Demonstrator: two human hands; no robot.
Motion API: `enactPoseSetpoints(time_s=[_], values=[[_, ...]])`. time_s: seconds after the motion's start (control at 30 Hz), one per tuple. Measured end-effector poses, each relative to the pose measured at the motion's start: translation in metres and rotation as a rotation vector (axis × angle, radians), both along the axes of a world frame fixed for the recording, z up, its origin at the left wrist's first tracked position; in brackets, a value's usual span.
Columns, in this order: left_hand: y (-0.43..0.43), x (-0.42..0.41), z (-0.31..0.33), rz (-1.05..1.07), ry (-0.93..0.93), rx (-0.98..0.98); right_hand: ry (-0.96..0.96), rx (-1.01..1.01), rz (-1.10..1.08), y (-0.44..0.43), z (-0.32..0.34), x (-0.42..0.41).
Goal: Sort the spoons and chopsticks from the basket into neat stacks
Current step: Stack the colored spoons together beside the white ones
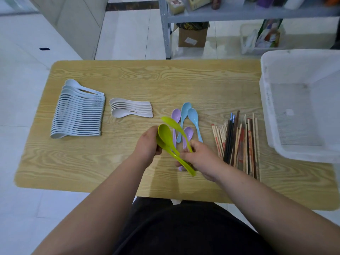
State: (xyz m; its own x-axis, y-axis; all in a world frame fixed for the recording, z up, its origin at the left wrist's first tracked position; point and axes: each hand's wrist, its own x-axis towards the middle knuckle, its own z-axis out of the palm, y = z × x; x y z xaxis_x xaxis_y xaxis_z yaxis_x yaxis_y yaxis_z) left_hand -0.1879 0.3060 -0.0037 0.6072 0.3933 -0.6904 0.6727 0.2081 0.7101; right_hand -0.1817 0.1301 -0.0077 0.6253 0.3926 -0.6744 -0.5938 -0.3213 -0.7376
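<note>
Lime-green spoons held in both hands, low centre of the frame

The left hand point(147, 144) curls its fingers round the bowls of two nested lime-green plastic spoons point(166, 138), and the right hand point(200, 159) pinches the handle of a third green spoon point(176, 127) that crosses them. A slack pinch while nesting could drop it onto the loose lilac plastic spoons point(188, 134) and pale blue plastic spoons point(192, 115) just beyond, scattering them. The right wrist sits close to the mixed bundle of wooden and dark chopsticks point(239, 144) at right, so a sweep could fan them out. Further left, the short cream spoon stack point(131, 109) and the long white spoon row point(79, 115) look safe on the wooden table point(147, 78). The white plastic basket point(301, 107) overhangs the right edge and a nudge might tip it.
</note>
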Motion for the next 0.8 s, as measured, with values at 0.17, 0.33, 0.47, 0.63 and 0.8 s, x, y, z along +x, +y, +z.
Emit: enactPoseSetpoints(time_s=[0.17,0.33,0.47,0.63,0.8], values=[[0.000,-0.007,0.018,0.136,-0.005,-0.033,0.084,0.080,-0.031,0.013,0.020,-0.007],[0.010,-0.016,0.034,0.343,-0.119,-0.335,0.049,0.048,-0.056,0.035,0.037,-0.015],[0.030,-0.025,0.037,0.357,-0.221,-0.378,-0.037,0.051,-0.120,0.060,0.043,-0.034],[0.064,-0.038,0.033,0.348,-0.237,-0.388,-0.293,-0.035,-0.128,0.083,0.049,-0.053],[0.087,-0.050,0.032,0.248,-0.307,-0.415,-0.328,-0.142,-0.057,0.097,0.055,-0.068]])
